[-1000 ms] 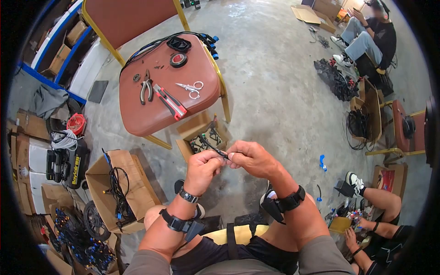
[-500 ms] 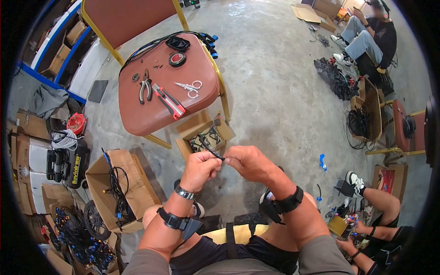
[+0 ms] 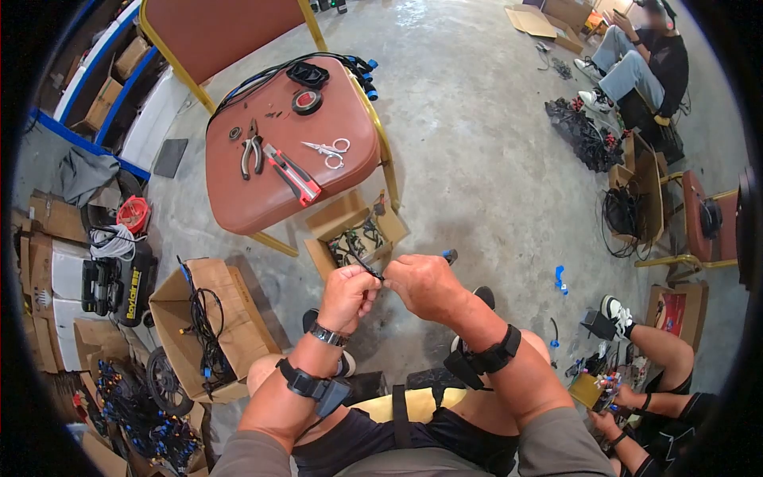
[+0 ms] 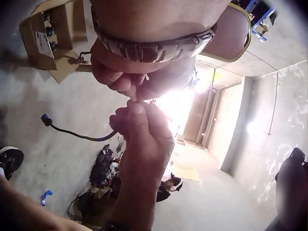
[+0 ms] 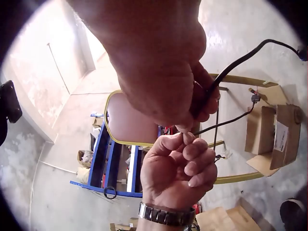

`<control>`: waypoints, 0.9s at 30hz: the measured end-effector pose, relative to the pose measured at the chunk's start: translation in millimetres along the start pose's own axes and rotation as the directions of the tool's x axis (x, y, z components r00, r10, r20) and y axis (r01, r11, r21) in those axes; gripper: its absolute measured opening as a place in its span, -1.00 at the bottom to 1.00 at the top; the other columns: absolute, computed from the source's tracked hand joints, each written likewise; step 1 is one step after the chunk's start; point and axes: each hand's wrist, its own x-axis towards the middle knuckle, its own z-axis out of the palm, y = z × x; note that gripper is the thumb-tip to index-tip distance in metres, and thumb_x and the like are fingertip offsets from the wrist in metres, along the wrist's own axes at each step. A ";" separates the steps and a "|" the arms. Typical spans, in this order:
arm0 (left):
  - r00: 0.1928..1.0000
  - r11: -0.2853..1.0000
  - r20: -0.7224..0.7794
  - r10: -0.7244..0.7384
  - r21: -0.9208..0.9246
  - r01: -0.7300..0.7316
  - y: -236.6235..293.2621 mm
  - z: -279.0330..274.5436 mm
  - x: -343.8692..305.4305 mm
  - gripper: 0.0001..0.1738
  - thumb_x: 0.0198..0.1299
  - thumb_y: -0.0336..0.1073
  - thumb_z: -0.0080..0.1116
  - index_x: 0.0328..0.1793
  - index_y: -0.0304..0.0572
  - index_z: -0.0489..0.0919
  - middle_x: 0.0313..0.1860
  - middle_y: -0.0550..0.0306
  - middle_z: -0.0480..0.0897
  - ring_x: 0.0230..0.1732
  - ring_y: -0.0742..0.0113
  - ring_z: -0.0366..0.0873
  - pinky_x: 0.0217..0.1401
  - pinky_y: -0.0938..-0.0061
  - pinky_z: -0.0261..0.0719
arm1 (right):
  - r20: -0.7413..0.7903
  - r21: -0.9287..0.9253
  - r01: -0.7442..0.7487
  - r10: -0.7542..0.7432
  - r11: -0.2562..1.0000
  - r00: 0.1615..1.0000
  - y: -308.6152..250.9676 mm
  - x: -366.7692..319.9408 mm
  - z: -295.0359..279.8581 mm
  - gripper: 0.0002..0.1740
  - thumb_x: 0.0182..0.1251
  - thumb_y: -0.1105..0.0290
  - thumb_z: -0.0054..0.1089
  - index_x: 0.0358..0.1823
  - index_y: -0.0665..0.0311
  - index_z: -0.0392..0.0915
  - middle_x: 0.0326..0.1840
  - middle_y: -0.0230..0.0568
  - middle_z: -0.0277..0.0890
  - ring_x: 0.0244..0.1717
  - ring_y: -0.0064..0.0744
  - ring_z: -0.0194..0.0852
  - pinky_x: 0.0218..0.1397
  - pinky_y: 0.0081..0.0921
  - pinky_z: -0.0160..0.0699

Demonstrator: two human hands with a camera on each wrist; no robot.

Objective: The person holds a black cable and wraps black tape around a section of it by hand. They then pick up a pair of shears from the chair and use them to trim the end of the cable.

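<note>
My left hand [image 3: 343, 300] and right hand [image 3: 427, 285] meet fingertip to fingertip in front of my knees. The left thumb and fingers pinch a thin black cable [image 5: 231, 120], its free end bearing a small dark connector [image 5: 255, 98]. Between the right fingers runs a thicker black cable [image 5: 243, 58], which curves away to a blue-tipped connector [image 4: 46, 119]. Where the two cables come together, the fingertips cover them. On the chair seat [image 3: 238, 203] beyond lie pliers [image 3: 253, 151], a red box cutter [image 3: 292, 176], scissors [image 3: 327, 153] and black tape [image 3: 307, 102].
A small open carton [image 3: 395, 226] sits on the floor just past my hands. To the left, a larger carton [image 3: 246, 322] holds black cables, beside a heap of wiring [image 3: 147, 417]. Two people sit at the right, one near a black bundle [image 3: 584, 139].
The right hand has rolled so more of its back faces up, and both hands shift slightly left. A connector end now shows beyond the right hand. The chair and tools stay put.
</note>
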 end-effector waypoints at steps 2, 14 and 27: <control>0.999 1.000 -0.029 0.014 -0.006 -0.014 -3.7 2.0 -0.6 -0.82 0.04 -0.46 0.13 -0.59 -0.19 0.46 -0.70 0.16 0.48 -0.80 0.44 0.32 -0.78 0.56 0.17 | 0.011 -0.003 -0.007 0.007 1.000 1.000 1.1 -0.6 1.9 -0.91 0.12 0.46 0.18 -0.45 0.25 0.43 -0.46 -0.14 0.50 -0.35 -0.04 0.58 -0.34 -0.18 0.56; 0.987 0.991 -0.086 0.133 0.024 -0.132 -8.7 1.4 -0.8 -0.83 0.02 -0.50 0.10 -0.60 -0.19 0.44 -0.69 0.17 0.48 -0.76 0.45 0.35 -0.74 0.58 0.20 | 0.025 0.128 -0.076 0.074 0.989 0.997 0.7 -1.0 9.9 -0.86 0.21 0.42 0.16 -0.43 0.28 0.40 -0.45 -0.05 0.49 -0.32 0.10 0.54 -0.30 -0.10 0.52; 0.990 0.993 0.071 0.121 -0.004 -0.121 -4.9 0.8 3.0 -0.83 0.30 -0.32 0.18 -0.13 -0.28 0.63 -0.39 0.19 0.65 -0.50 0.45 0.56 -0.46 0.57 0.50 | 0.093 0.458 -0.294 0.284 0.839 0.954 -1.9 1.4 -15.4 -0.88 0.35 0.43 0.06 -0.26 0.35 0.48 -0.42 0.05 0.53 -0.33 0.04 0.57 -0.25 -0.21 0.52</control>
